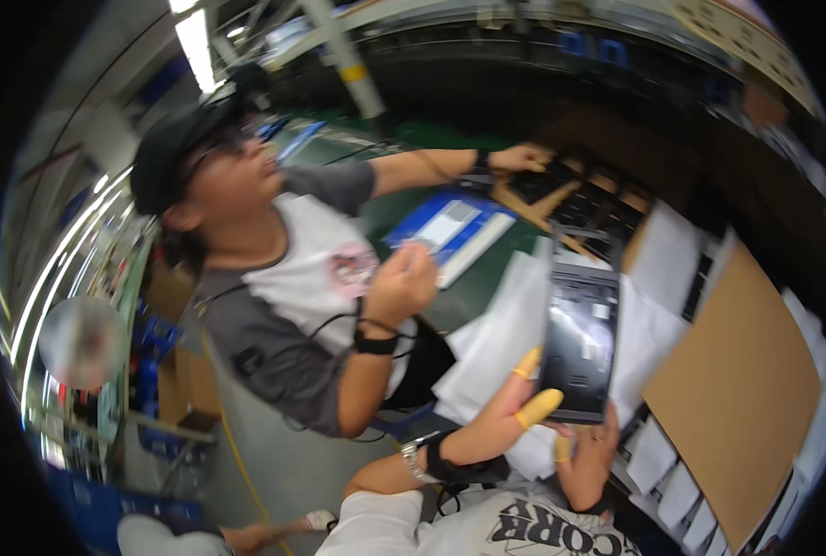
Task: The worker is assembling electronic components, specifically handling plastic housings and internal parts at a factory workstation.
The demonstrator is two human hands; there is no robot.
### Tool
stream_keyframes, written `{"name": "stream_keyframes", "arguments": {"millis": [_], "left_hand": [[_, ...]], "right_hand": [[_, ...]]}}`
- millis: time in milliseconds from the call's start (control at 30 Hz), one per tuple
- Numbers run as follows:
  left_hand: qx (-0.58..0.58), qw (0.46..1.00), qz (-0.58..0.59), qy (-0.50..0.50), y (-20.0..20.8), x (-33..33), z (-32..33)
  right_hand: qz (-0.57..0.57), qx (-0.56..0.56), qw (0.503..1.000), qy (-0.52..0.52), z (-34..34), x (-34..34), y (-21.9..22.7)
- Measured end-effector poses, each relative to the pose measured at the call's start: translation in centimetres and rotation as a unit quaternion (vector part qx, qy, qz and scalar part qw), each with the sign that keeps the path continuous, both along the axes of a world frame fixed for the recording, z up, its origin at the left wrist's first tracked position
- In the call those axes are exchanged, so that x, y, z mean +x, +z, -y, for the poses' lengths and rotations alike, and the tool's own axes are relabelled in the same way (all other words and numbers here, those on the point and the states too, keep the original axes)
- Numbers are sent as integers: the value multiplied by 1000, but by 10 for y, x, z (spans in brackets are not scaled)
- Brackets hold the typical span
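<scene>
A flat, glossy black rectangular panel (580,338) stands tilted in front of me, its far end near a box of black parts. My left hand (495,424), with yellow finger cots and a metal watch at the wrist, grips the panel's lower left edge. Beneath the lower right corner, my right hand (589,461) is closed on the same panel, a yellow cot on one finger. Part of its grip is hidden by the panel. White sheets (496,343) lie beside and behind the panel.
A co-worker in a dark cap (190,139) stands at the left, one hand (521,159) at the partitioned box of black parts (598,208). A blue and white packet (450,227) lies on the green table. A large cardboard sheet (733,389) leans over white sheets at the right.
</scene>
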State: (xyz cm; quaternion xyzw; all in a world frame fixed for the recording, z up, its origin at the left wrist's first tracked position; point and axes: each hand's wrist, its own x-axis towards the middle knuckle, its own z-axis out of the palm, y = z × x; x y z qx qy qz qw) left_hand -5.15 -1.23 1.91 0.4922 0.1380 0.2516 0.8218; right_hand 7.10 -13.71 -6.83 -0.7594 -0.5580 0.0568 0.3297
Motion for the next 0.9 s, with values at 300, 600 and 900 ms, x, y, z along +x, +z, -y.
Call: {"name": "stream_keyframes", "arguments": {"millis": [300,600,900], "left_hand": [[-11,999,18,29,-14,-20,-14],[-54,998,45,3,-36,-1,-30],[55,987,-134,70,-70,9,-26]], "right_hand": [[147,-4,989,28,-3,-3,24],[132,-16,991,11,-12,-2,22],[143,-21,989,-32,-15,-7,17]]}}
